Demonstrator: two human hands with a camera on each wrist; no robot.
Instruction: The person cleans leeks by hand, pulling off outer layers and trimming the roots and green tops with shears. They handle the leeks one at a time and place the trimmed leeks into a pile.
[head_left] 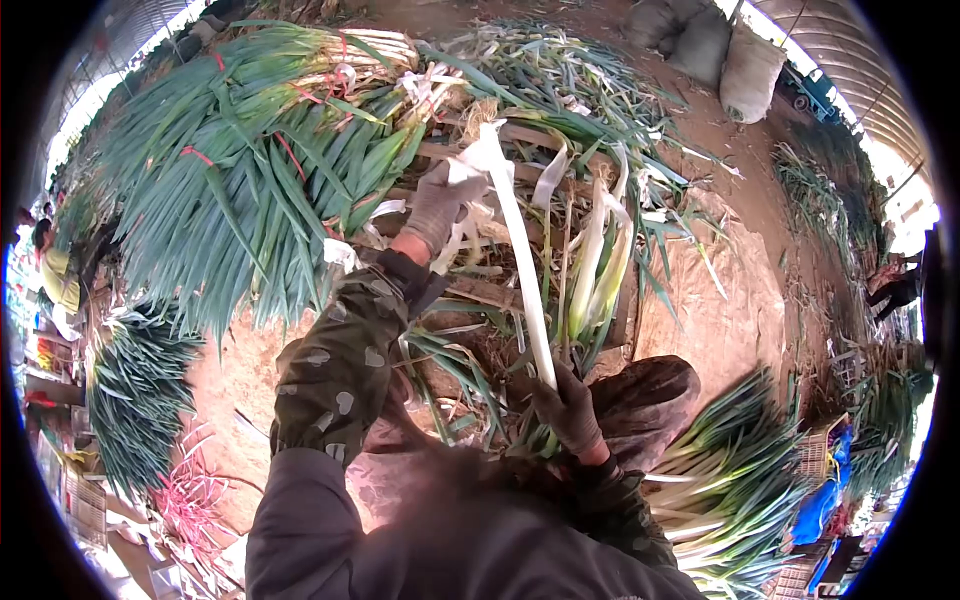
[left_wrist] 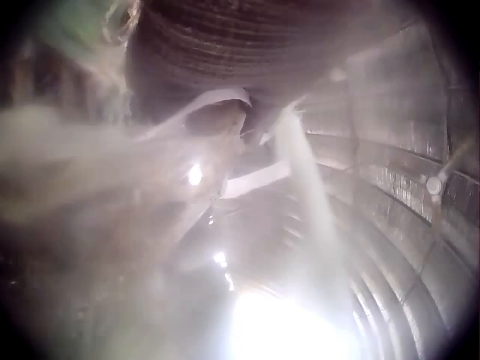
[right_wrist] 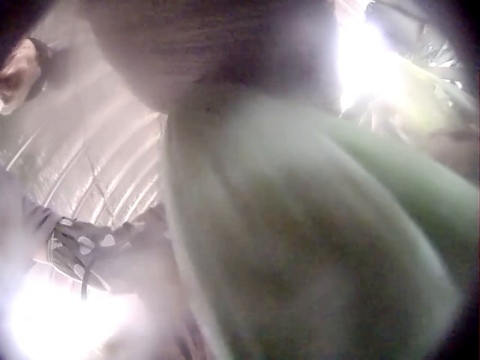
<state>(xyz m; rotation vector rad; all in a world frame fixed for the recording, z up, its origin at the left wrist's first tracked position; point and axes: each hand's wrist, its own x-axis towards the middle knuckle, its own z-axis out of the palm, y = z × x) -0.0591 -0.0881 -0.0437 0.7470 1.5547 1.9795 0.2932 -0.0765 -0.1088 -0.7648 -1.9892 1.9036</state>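
Observation:
A long white-stalked green onion [head_left: 522, 255] slants across the middle of the head view, roots at the far end. Low on this stalk, the gloved right hand [head_left: 570, 410] grips it, close in front of the person's bent knee. Broad green leaves [right_wrist: 300, 225] hang below that glove in the right wrist view. The gloved left hand [head_left: 437, 208] is up near the root end, fingers curled on a pale strip of outer skin [head_left: 470, 168]. In the left wrist view, a thin white strip [left_wrist: 259, 180] shows beside the ribbed glove [left_wrist: 225, 52].
A big heap of green onions [head_left: 230, 180] tied with red strips lies at left. Loose stalks [head_left: 600, 255] and peelings lie just beyond the hands on slats. Another pile [head_left: 730, 480] is at lower right. Sacks [head_left: 750, 75] stand at the back, and red ties [head_left: 195, 490] lie lower left.

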